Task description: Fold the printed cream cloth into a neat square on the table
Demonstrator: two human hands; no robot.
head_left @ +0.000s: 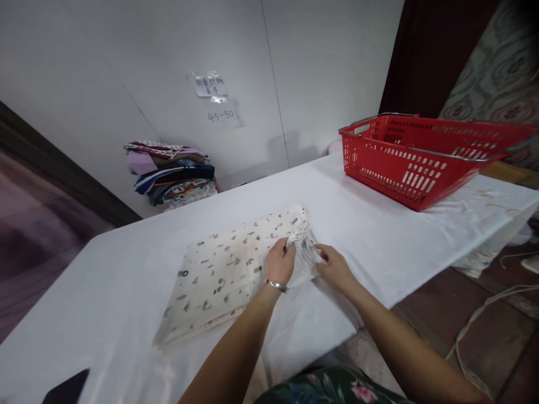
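A cream garment (pixel 223 269) with small dark prints lies flat on the white table (pixel 126 269). My left hand (pixel 280 261), a silver bracelet on its wrist, pinches the cloth at the garment's right end, beside a small round button. My right hand (pixel 334 266) grips the same end from the right, fingers closed on the fabric edge. Both hands sit close together at that end.
A red plastic basket (pixel 421 163) with metal handles stands at the table's right back. A pile of folded clothes (pixel 172 174) lies against the white wall. A dark flat object (pixel 67 388) pokes in at the lower left. Cords lie on the floor (pixel 484 314) to the right.
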